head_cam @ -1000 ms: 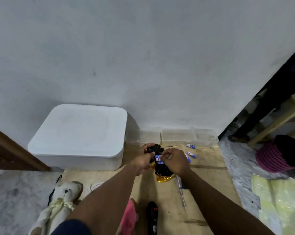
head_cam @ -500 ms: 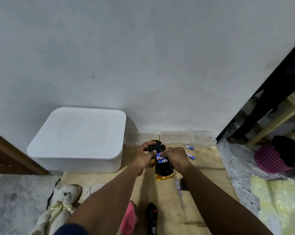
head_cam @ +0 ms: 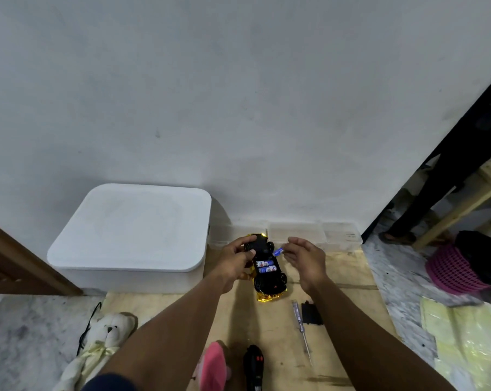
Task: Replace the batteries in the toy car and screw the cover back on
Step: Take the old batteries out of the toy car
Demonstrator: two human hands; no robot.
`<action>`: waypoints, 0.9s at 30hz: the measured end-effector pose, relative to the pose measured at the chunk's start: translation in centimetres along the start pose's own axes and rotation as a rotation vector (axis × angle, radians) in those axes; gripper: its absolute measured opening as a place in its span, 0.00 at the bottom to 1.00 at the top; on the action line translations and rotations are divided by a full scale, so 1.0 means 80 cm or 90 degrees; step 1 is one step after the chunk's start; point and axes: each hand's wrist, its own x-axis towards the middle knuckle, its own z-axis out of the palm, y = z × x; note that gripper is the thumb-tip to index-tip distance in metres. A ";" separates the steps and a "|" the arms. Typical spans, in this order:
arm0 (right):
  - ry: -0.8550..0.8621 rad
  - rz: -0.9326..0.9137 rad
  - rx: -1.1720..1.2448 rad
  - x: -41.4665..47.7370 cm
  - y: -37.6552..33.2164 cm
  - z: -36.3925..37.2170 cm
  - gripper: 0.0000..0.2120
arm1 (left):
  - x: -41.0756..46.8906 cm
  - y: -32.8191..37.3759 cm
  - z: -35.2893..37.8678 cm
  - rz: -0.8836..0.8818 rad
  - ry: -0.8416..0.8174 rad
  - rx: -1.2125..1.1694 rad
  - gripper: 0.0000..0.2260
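Finding: the toy car (head_cam: 267,268) lies belly-up on the far middle of the wooden surface (head_cam: 351,280), close to the wall. The left hand (head_cam: 236,259) grips its far end, fingers curled over the body. Two batteries (head_cam: 265,267) sit side by side in the open compartment.

Change noted: half a second ago both hands were pressed together over the compartment. The right hand (head_cam: 305,256) has since drawn away to the right and stands just clear of the car. Its fingers are loosely bent, and a blue battery (head_cam: 278,252) shows at the fingertips, apparently pinched there (the grip itself is too small to confirm). The loose cells seen earlier at the far right of the surface are now hidden behind that hand.

Assessment: the battery stage is not closed. Whether the pinched cell is a spent one coming out or a fresh one going in cannot be told.

Outstanding: the black cover (head_cam: 311,313) lies off the car, near and right of it, touching nothing. The screwdriver (head_cam: 302,331) rests just beside it, untouched. Fitting and screwing are not yet begun.
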 end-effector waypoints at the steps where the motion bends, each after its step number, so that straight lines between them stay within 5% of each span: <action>1: -0.016 -0.005 0.004 0.001 -0.004 -0.004 0.08 | 0.000 0.001 -0.002 -0.003 -0.001 0.000 0.17; 11: -0.204 -0.155 -0.544 -0.006 -0.018 0.011 0.06 | -0.001 0.000 0.003 0.013 -0.027 0.030 0.16; 20: -0.196 -0.196 -0.654 -0.010 -0.022 0.011 0.20 | -0.001 0.003 -0.001 0.018 -0.016 0.037 0.17; 27: -0.198 -0.219 -0.654 -0.010 -0.015 0.012 0.17 | -0.004 0.003 -0.005 0.015 -0.020 0.028 0.18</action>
